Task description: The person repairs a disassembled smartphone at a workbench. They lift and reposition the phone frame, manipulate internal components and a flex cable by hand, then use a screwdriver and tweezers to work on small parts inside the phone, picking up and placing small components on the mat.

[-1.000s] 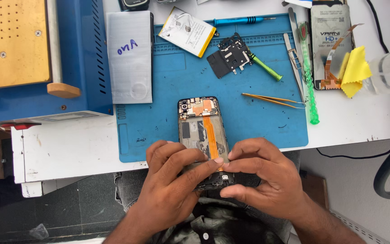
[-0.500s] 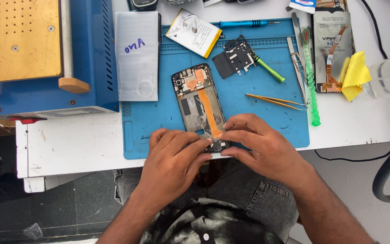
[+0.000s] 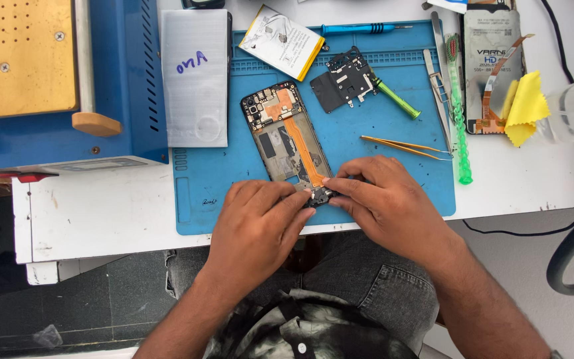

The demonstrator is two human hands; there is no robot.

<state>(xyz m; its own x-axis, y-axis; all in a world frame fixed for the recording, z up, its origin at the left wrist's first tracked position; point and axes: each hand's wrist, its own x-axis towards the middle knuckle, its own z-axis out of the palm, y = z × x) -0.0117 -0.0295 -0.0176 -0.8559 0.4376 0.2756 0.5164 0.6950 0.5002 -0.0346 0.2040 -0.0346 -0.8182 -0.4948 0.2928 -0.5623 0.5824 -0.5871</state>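
An opened phone [image 3: 288,136] lies face down and slightly tilted on the blue work mat [image 3: 380,139], its back cover off so that the orange ribbon cable [image 3: 303,151] running down its middle shows. Both hands meet at the phone's lower end, close to the mat's front edge: the left hand [image 3: 260,223] has its fingertips pressed on the bottom left corner, and the right hand [image 3: 383,199] pinches a small dark part [image 3: 318,195] at the bottom edge between thumb and forefinger. The two hands are together, nearly touching, both bearing on the phone; how hard the right hand grips the part cannot be told. The work at this end looks delicate, so it seems wise to keep the left hand steadying the frame flat on the mat while the right one works the small part gently and level, without tugging the ribbon cable that ends just beside it. The gold tweezers [image 3: 403,145] lie near the right hand, and a green-handled screwdriver [image 3: 396,100] rests by a loose black cover plate [image 3: 343,81] further up the mat. A battery [image 3: 282,41] with a yellow edge lies at the top of the mat, just beside a grey slab [image 3: 196,76].
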